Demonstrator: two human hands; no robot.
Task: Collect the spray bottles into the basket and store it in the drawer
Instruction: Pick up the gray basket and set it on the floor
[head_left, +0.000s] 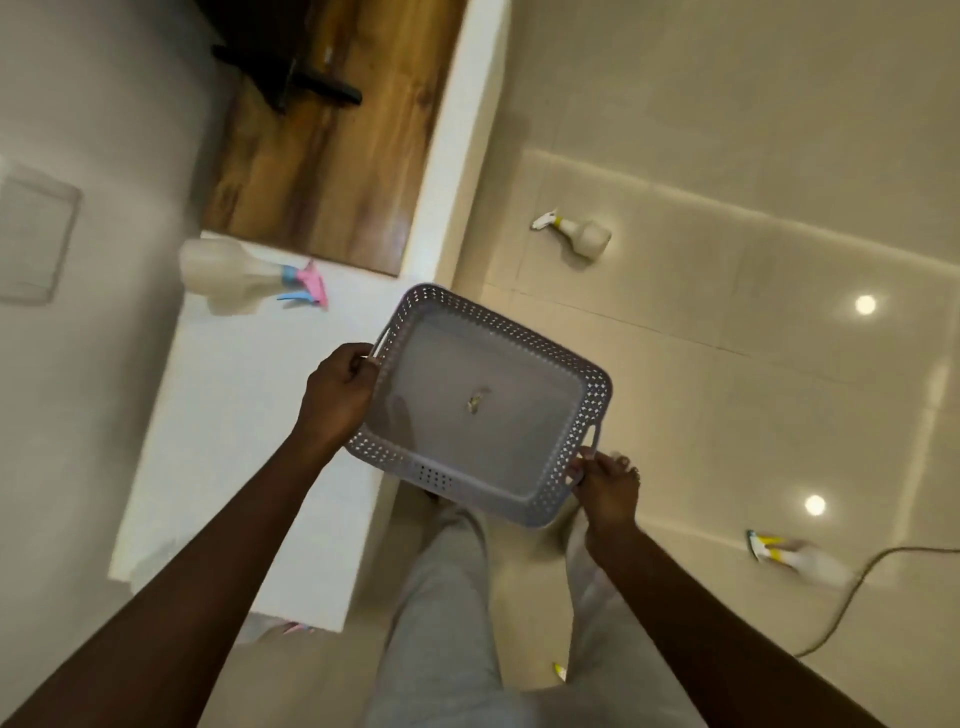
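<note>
I hold a grey perforated basket (545, 353) in the air over the edge of a white cabinet top (234, 441). My left hand (337, 395) grips its left handle and my right hand (605, 486) grips its right handle. The basket holds only a tiny scrap at its middle. A white spray bottle with a pink and blue trigger (244, 275) lies on the cabinet top. On the tiled floor lie a white bottle with a yellow collar (576, 236) and another with a yellow and green trigger (800, 558). No drawer shows.
A wooden panel (332, 150) with a dark object (291, 78) on it runs beyond the cabinet. A cable (857, 587) curls across the floor at right. My legs in grey trousers (441, 623) stand below the basket. A small yellow item (558, 671) peeks out near my right leg.
</note>
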